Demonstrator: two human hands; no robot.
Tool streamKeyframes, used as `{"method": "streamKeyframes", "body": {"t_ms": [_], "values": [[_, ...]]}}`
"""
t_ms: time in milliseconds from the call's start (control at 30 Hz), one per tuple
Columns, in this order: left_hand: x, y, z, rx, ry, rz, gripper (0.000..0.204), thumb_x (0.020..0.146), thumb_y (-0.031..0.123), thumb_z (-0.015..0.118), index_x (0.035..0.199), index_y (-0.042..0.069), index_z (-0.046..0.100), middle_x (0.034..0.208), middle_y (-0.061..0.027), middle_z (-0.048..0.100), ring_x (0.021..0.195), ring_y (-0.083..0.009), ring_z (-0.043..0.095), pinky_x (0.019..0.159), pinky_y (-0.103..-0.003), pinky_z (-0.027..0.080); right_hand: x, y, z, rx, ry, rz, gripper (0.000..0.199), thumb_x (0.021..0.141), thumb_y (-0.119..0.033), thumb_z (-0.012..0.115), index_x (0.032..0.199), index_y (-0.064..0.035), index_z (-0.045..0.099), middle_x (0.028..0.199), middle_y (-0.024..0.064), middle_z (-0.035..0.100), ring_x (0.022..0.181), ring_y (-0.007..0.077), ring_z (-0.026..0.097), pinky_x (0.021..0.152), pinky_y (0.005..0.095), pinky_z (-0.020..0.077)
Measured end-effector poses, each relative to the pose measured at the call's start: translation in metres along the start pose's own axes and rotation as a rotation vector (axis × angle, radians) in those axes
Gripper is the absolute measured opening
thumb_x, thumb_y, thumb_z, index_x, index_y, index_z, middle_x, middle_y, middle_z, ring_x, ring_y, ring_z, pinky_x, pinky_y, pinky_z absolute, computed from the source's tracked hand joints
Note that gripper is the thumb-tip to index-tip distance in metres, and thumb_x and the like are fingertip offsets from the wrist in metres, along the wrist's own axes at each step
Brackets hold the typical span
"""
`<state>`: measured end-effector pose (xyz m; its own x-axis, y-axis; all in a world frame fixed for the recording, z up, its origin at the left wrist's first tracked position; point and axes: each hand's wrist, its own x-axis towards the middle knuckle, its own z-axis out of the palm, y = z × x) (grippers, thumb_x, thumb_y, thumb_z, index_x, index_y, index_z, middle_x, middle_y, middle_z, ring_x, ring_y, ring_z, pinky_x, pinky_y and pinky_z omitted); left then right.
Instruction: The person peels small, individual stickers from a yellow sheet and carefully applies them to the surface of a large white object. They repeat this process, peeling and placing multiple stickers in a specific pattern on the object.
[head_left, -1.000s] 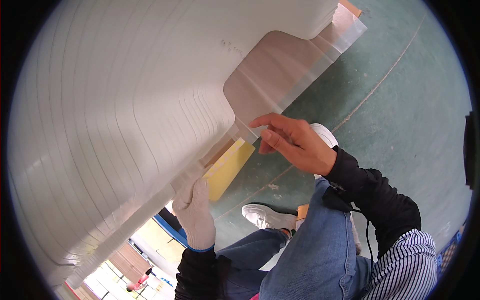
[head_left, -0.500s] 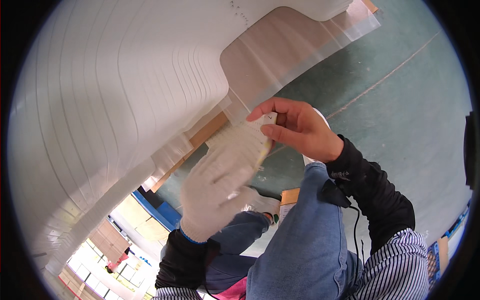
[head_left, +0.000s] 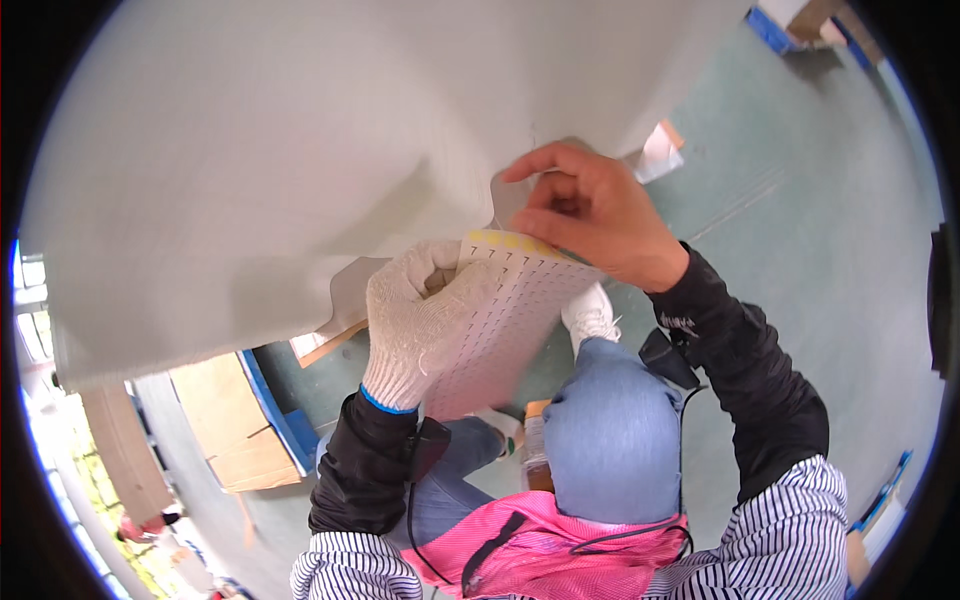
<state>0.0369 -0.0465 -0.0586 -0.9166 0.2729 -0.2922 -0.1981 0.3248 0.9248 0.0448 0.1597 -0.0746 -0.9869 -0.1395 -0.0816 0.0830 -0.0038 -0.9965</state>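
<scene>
Your left hand (head_left: pixel 425 305), centre of frame, wears a white knit glove (head_left: pixel 395 350) with a blue-edged cuff. Fingers bent, closed on the upper left edge of a sticker sheet (head_left: pixel 500 325). That sheet sits mid-frame, hanging down from your grip toward the lower centre; rows of small dark marks across its face, a yellow strip (head_left: pixel 490 238) along the top, lower end blurred.

Your right hand (head_left: pixel 605 215) is bare, just right of and above centre, at the top right of the sheet. Thumb and forefinger point left with a gap between them; other fingers curled in. Cannot tell whether the thumb touches the sheet, or whether anything small clings to a fingertip.

Big pale panel (head_left: pixel 270 180) fills the upper left and top of frame, behind both your hands, its lower edge notched.

Lower left: flat cardboard (head_left: pixel 235 420) beside a blue edge (head_left: pixel 268 405). Bottom centre: pink cloth (head_left: pixel 560 550) across your lap, blue jeans (head_left: pixel 615 440) above it. White shoe (head_left: pixel 592 315) just below your right hand, on green floor (head_left: pixel 840 240). Black sleeves (head_left: pixel 765 390) on your forearms, striped fabric (head_left: pixel 790 530) higher up the arms.
</scene>
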Motion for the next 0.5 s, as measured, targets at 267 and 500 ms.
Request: {"method": "streamKeyframes", "body": {"t_ms": [267, 500], "values": [[-0.072, -0.004, -0.033, -0.382, 0.375, 0.211, 0.028, 0.089, 0.002, 0.068, 0.113, -0.008, 0.06, 0.094, -0.009, 0.069, 0.079, -0.0087, 0.064, 0.071, -0.022, 0.053, -0.066, -0.067, 0.034, 0.047, -0.028, 0.022, 0.043, 0.091, -0.009, 0.067, 0.131, -0.0011, 0.054, 0.085, 0.0045, 0.066, 0.077, 0.0092, 0.063, 0.071, 0.0235, 0.0517], [-0.113, 0.007, -0.025, -0.45, 0.238, 0.395, 0.059, 0.091, -0.001, 0.062, 0.144, -0.008, 0.038, 0.128, -0.0173, 0.058, 0.109, -0.0158, 0.06, 0.093, -0.028, 0.049, -0.084, -0.063, 0.067, 0.06, 0.166, -0.126, 0.038, 0.09, -0.004, 0.068, 0.127, -0.0039, 0.063, 0.096, 0.0063, 0.071, 0.084, 0.007, 0.063, 0.077, 0.0226, 0.0524]]}}
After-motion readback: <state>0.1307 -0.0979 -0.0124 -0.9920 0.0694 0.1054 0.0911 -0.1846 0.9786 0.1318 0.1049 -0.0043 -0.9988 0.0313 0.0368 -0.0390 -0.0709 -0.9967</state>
